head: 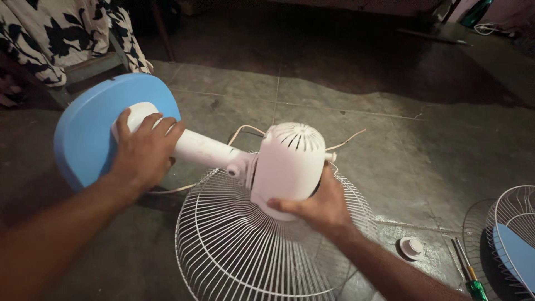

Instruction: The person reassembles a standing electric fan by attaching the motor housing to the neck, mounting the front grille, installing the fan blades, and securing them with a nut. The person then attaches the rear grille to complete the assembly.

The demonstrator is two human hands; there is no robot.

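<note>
My left hand [144,151] is wrapped around the white plastic stand neck [195,147] where it meets the round blue plastic base [83,134]. My right hand [317,207] cups the white domed motor housing [290,161] from below, fingers closed on it. The white wire rear grille [223,251] hangs under that grip, facing the floor. I judge it best to keep both holds firm and the neck level, so the loose grille doesn't twist against the tiles.

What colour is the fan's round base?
Light blue; the fan base shows best in the head view.
</note>
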